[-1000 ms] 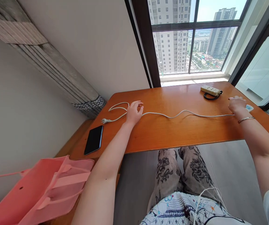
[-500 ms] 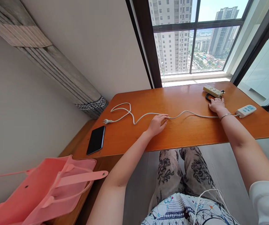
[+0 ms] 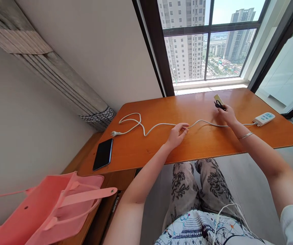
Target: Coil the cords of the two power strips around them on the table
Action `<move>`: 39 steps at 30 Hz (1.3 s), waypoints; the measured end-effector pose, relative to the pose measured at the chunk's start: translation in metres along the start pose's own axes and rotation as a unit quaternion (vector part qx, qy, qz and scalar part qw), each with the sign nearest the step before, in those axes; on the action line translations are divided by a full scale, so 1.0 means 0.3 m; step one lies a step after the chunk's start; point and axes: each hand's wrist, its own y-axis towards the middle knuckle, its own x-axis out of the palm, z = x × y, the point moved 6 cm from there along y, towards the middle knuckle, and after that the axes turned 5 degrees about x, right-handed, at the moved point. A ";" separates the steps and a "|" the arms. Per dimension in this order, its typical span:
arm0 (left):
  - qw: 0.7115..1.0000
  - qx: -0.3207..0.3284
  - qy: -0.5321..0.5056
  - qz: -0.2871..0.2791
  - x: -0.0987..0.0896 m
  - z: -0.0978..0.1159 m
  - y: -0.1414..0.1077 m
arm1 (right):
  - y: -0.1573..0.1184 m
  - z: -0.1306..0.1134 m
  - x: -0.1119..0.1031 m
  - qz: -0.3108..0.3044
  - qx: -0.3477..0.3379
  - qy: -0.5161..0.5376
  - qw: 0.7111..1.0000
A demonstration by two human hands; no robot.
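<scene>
My right hand (image 3: 228, 115) is closed around a yellowish power strip (image 3: 218, 99) with a black cord (image 3: 220, 105) bunched at it. The strip is tilted up off the table, and my fingers hide part of it. My left hand (image 3: 177, 135) rests at the white cord (image 3: 159, 125), fingers apart and lightly bent over it; I cannot tell if they touch it. That cord runs from a plug (image 3: 115, 133) on the left, through a loop, to a white power strip (image 3: 263, 119) lying to the right of my right hand.
A black-screened phone (image 3: 102, 154) lies at the left end of the wooden table (image 3: 146, 153). A pink bag (image 3: 51, 207) stands open at the lower left. Behind the table is a window (image 3: 207, 51); a curtain (image 3: 67, 83) hangs at the left.
My right hand has taken hold of the yellowish power strip and its black cord, lifting and shifting them left. My left hand has moved slightly right along the white cord.
</scene>
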 end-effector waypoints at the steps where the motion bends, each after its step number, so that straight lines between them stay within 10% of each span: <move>1: 0.999 -0.024 -0.033 -0.003 0.017 0.000 0.015 | -0.028 -0.014 0.016 -0.006 0.006 0.078 0.997; 5: 0.971 -0.138 -0.193 -0.028 0.104 -0.012 0.065 | -0.196 -0.094 0.100 -0.056 -0.011 0.235 0.970; 12: 0.907 -0.255 -0.334 -0.017 0.183 -0.040 0.051 | -0.455 -0.222 0.172 -0.182 -0.164 0.084 0.966; 18: 0.905 -0.281 -0.319 0.017 0.169 -0.062 0.013 | -0.286 -0.137 0.127 -0.078 -0.029 0.089 0.992; 24: 0.909 -0.254 -0.329 0.031 0.167 -0.039 0.000 | -0.230 -0.070 0.160 -0.133 0.089 -0.029 0.987; 31: 0.889 -0.185 -0.403 0.110 0.102 0.003 0.011 | -0.282 -0.043 0.099 -0.065 0.112 0.256 0.958; 39: 0.786 -0.203 -0.550 0.195 -0.018 0.061 0.020 | -0.339 -0.044 -0.062 0.045 0.079 0.420 0.903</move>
